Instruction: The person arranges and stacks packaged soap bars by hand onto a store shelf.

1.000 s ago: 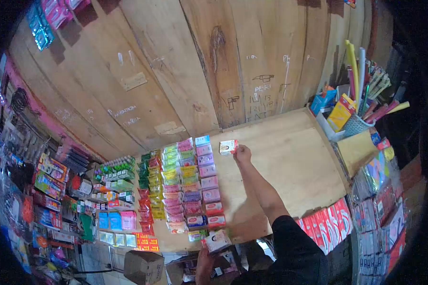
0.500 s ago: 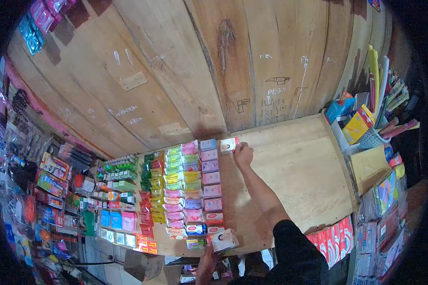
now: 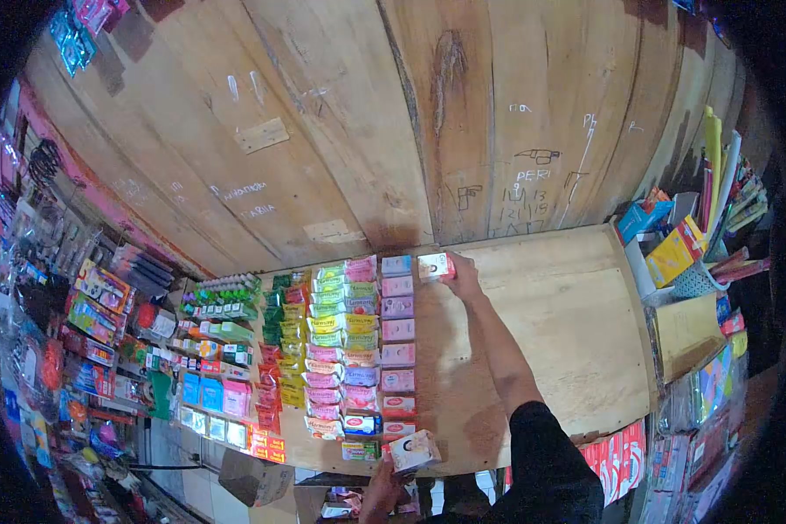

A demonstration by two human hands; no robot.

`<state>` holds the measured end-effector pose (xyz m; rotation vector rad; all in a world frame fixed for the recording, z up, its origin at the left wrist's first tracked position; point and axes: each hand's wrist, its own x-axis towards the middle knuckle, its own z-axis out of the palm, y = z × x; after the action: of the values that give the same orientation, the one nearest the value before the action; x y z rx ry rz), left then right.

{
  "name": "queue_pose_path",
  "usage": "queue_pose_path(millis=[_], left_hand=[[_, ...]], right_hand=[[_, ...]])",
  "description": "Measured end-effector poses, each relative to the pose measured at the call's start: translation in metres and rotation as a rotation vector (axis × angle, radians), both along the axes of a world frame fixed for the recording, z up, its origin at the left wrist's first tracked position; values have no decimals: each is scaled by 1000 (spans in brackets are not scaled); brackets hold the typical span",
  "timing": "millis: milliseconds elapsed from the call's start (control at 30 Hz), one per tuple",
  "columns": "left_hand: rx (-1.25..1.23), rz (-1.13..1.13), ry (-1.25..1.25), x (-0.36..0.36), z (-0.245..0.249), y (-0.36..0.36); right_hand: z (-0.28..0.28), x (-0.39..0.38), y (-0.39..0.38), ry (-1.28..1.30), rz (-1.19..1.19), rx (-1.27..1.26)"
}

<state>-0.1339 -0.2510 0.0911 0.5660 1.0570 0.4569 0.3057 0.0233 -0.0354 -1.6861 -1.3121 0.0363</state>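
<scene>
My right hand reaches to the far side of the wooden counter, its fingers closed on the right end of a small white and red soap box. This box sits beside the far end of a column of boxed soaps in blue, pink, purple and red. Close to the counter's front edge, my left hand grips a white soap box with a dark-haired picture on its top. To the left of the boxed soaps run columns of wrapped soap bars in green, yellow and pink.
A plank wall rises behind the counter. Small bottles and boxes fill its left part. Red and white packs lie at the front right. A basket and packaged goods stand along the right edge.
The whole view has shifted slightly to the right. My right hand's grip on its box has changed a little, and more of the box's red side shows. My left hand still holds its box.
</scene>
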Motion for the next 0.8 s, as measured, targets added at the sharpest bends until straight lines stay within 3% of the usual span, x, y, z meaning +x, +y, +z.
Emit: queue_pose_path(millis=[200,300,367,400,467,500,533,567,633,667,733,800], left_hand=[[254,-264,397,37,70,11],[198,-218,287,21,21,17],[159,-182,160,17,0,19],[30,71,-4,38,24,24],[145,65,48,41,-6,39],[200,31,-56,46,-22,54],[141,-61,82,64,13,74],[305,-99,117,77,16,89],[600,-208,284,97,-8,123],[618,-248,355,110,-4,136],[550,-294,428,142,20,158],[532,-250,231,165,-10,178]], right_hand=[[-5,7,7,10,56,31],[-16,6,7,74,52,-24],[15,-19,-14,12,-82,198],[35,-31,-29,-22,-145,308],[37,-54,-71,361,34,-22],[39,-65,-92,549,119,-185],[44,-74,-116,534,289,-220],[57,-78,-135,514,460,-253],[116,-89,-167,261,549,-300],[138,-96,-181,138,593,-326],[165,-100,-188,-25,501,-302],[177,-89,-179,-107,450,-251]])
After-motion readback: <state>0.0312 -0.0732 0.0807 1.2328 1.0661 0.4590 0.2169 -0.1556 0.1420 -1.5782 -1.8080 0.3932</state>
